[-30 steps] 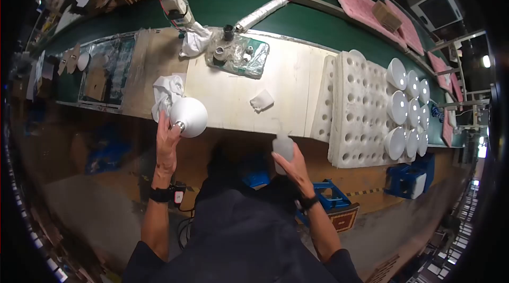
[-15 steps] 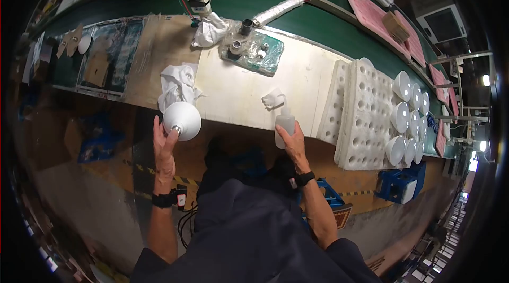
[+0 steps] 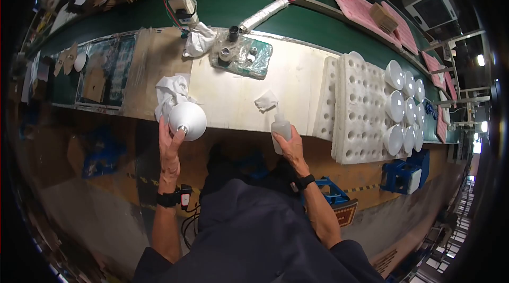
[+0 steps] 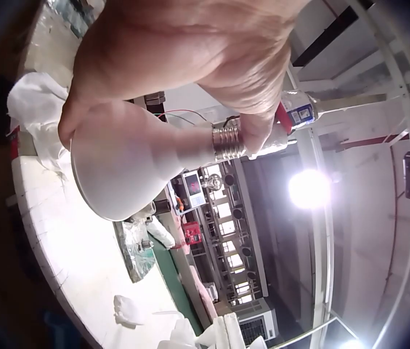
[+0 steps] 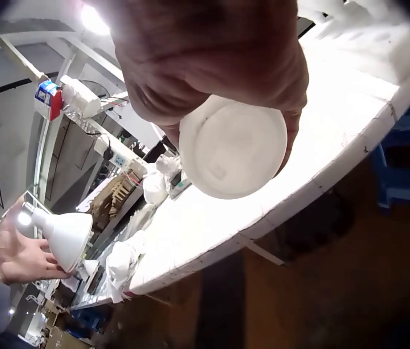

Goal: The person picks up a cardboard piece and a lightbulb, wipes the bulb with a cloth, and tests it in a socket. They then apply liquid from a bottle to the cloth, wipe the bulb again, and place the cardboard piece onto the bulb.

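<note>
My left grip (image 3: 170, 150) is spreading wide around a white, dome-shaped bulb (image 3: 191, 118), left of centre in the head frame, and holding it from rim to silvery metal screw base (image 4: 228, 142); its long axis is running base-first down-left, towards my thumb. Right of centre, my right grip (image 3: 292, 147) is clasping a translucent white plastic bottle (image 3: 281, 130), nozzle pointing up-frame. Bulb and bottle are staying well apart, along the pale table's (image 3: 228, 110) near edge.

A dark navy shirt (image 3: 249, 235), short sleeves (image 3: 352, 260) seen at the shirt's left and right, black bands (image 3: 305, 182) strapped round both wrists ahead of the shirt, a black box (image 3: 185, 190) with a pale, reddish mark (image 3: 185, 198) mounted on the left one.
</note>
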Demonstrator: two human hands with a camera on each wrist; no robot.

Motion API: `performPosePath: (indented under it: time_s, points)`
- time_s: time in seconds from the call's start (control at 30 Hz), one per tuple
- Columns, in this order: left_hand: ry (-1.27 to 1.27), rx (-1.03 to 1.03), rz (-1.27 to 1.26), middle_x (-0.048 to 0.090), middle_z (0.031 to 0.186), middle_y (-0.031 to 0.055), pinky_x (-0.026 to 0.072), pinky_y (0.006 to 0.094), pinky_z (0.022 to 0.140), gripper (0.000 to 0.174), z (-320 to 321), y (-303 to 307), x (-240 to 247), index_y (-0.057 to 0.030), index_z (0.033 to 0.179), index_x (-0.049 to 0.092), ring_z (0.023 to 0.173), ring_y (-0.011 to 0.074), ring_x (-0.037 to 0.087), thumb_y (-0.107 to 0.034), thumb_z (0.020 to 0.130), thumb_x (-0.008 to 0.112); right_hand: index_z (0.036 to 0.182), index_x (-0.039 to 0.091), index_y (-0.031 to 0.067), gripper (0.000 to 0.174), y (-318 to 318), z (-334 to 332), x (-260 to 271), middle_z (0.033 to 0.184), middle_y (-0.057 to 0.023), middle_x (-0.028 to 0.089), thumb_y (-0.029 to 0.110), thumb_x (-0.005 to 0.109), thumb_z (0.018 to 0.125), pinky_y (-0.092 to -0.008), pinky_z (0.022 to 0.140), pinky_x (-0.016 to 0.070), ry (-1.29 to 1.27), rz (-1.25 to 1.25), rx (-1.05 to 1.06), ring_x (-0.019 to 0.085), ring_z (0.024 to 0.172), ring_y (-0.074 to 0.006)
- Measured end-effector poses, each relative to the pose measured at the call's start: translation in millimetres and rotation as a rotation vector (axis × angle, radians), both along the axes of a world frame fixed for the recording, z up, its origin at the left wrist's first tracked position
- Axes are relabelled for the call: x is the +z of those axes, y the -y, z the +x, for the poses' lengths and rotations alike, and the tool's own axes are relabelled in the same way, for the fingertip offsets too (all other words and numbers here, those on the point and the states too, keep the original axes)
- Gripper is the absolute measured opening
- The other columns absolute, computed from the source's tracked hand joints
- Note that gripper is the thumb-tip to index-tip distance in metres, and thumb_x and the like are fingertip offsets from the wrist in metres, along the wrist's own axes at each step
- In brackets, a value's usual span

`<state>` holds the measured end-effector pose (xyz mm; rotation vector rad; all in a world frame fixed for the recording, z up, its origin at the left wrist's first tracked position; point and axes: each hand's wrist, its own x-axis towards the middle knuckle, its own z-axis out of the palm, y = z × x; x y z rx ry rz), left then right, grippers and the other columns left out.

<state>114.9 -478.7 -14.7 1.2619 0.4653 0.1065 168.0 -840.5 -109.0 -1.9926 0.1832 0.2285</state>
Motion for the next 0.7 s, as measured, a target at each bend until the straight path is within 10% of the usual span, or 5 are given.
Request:
performPosePath:
  time_s: [0.47, 0.53, 0.7]
  points:
    - [0.035, -0.16, 0.115, 0.031, 0.162, 0.0204, 0.0326, 0.0474, 0.118, 0.109, 11, 10, 12, -0.0012, 0.166, 0.012, 0.146, 0.032, 0.039, -0.046, 0.087, 0.073, 0.13, 0.06, 0.0048, 0.058, 3, -20, 4, 0.117, -0.0149, 0.071, 0.027, 0.087, 0.084, -0.0403, 0.094, 0.0546, 0.01, 0.095, 0.035, 0.07, 0.107, -0.0273]
    - [0.018, -0.052, 0.11, 0.038, 0.156, 0.0219, 0.0277, 0.0411, 0.121, 0.109, 12, 21, 12, 0.0083, 0.163, 0.01, 0.143, 0.029, 0.04, -0.039, 0.088, 0.074, 0.13, 0.06, 0.0056, 0.059, 14, -31, 7, 0.117, -0.0145, 0.071, 0.027, 0.088, 0.082, -0.0401, 0.095, 0.0544, 0.01, 0.088, 0.067, 0.069, 0.108, -0.0278]
    - [0.0, -0.154, 0.049, 0.036, 0.157, 0.0234, 0.0264, 0.0438, 0.122, 0.111, 18, 28, 6, 0.0061, 0.164, 0.003, 0.146, 0.0313, 0.037, -0.037, 0.09, 0.074, 0.126, 0.064, 0.0075, 0.062, 86, -89, 28, 0.117, -0.0149, 0.066, 0.029, 0.092, 0.076, -0.0421, 0.096, 0.0539, 0.176, -0.278, 0.038, 0.067, 0.11, -0.0329]
